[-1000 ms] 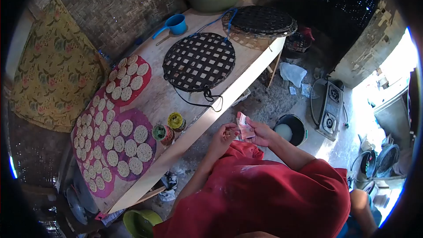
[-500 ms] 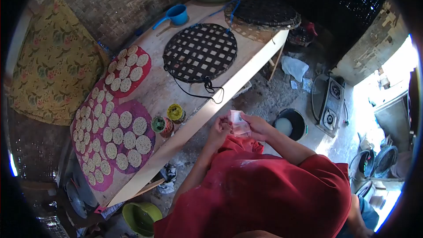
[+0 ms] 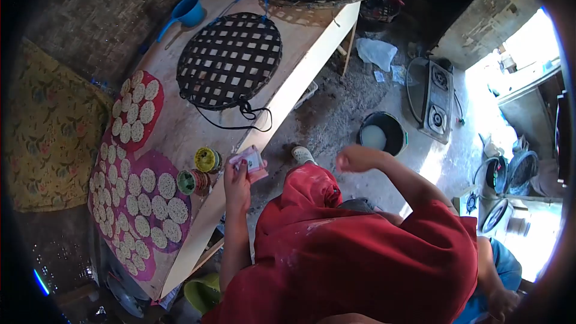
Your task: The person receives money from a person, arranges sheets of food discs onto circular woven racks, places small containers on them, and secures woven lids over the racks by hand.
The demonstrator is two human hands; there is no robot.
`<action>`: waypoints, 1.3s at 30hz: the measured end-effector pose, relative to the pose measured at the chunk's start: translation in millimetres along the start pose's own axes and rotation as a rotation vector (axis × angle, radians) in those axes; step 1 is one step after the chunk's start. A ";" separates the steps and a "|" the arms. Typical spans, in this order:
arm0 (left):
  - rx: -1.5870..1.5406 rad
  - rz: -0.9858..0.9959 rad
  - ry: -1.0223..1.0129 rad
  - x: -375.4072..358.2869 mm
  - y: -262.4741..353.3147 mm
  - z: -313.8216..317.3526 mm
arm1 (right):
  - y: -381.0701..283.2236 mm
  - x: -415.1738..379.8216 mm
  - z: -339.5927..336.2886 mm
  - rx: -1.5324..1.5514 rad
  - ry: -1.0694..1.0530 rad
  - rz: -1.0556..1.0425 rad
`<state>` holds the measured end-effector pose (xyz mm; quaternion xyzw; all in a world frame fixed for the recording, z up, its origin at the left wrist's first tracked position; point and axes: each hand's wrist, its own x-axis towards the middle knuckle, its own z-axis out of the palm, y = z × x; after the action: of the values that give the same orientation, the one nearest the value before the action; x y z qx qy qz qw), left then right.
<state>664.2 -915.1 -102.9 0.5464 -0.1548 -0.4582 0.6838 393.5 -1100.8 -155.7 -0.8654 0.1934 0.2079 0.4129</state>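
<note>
Step in hand, as judged: you had the folded banknotes under one-handed control. Your left hand was clamped on them, thumb across the upper face, the free ends jutting beyond the fingers. In view they overlapped the edge of the worktop; contact with it could not be confirmed. Number of notes: not countable.

Your right hand was well apart from the left, out over the floor. Its fingers looked curled but were blurred; whether they had closed fully, or held anything, I could not tell.

Nearest the left hand, just to its left, stood a yellow-rimmed container and a green-topped container. Farther left lay pale speckled rounds on magenta sheets. Beyond that hand was a dark lattice-woven tray with a loose cord. Just right of the right hand, slightly beyond, sat a dark bucket with pale liquid; farther out, a two-burner stove.

Judgement on handling: any next move with the notes called for a light, steady left pinch, lest the loose ends fan or slip. Separating them would have needed the right fingertips brought close and opened.
</note>
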 end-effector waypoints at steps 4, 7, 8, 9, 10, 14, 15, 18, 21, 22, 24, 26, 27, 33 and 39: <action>0.025 -0.159 -0.100 -10.0 -24.5 -22.8 | -5.1 -12.4 78.5 0.354 0.101 -0.288; -0.005 -0.194 -0.091 -18.1 -41.9 -22.4 | -41.7 -10.2 81.7 0.345 0.062 -0.111; -0.029 -0.209 -0.126 -19.1 -43.4 -20.3 | -40.2 -10.7 81.7 0.346 0.064 -0.107; -0.069 -0.225 -0.097 -23.4 -40.8 -10.6 | -38.1 -9.5 82.6 0.436 0.017 -0.044; -0.067 -0.229 -0.100 -22.7 -43.6 -14.4 | -35.8 -7.9 85.1 0.527 -0.029 0.018; -0.046 -0.294 -0.307 -20.6 -53.1 -15.3 | -15.2 2.8 112.1 0.111 0.033 -0.097; 0.031 -0.310 -0.303 -21.2 -53.4 -9.0 | -15.2 3.9 112.5 0.160 0.038 -0.090; 0.003 -0.327 -0.239 -24.2 -55.9 12.1 | -8.6 1.6 91.4 0.198 0.020 -0.099; 0.002 -0.323 -0.250 -24.3 -54.7 14.5 | 9.4 -18.7 52.3 0.422 -0.003 -0.074; 0.017 -0.328 -0.234 -24.7 -54.1 16.0 | 17.1 -27.7 44.7 0.648 0.001 -0.032; 0.031 -0.329 -0.217 -24.4 -51.9 21.5 | 40.3 -33.4 43.6 0.759 -0.041 0.012; 0.047 -0.328 -0.202 -23.3 -49.8 25.1 | 52.4 -36.7 45.1 0.870 -0.082 0.055; 0.074 -0.320 -0.244 -22.3 -49.0 26.5 | 54.0 -39.0 45.5 0.922 -0.103 0.072; 0.269 -0.278 -0.350 -19.4 -50.0 38.3 | 56.2 -69.9 3.6 1.287 0.154 0.132; 0.570 -0.086 -0.520 -10.7 -62.0 50.7 | -9.6 -59.5 -32.4 1.296 0.540 -0.127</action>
<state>594.0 -936.2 -136.9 0.5861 -0.4212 -0.5481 0.4226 354.9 -1111.3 -100.1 -0.4760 0.3232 -0.1958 0.7941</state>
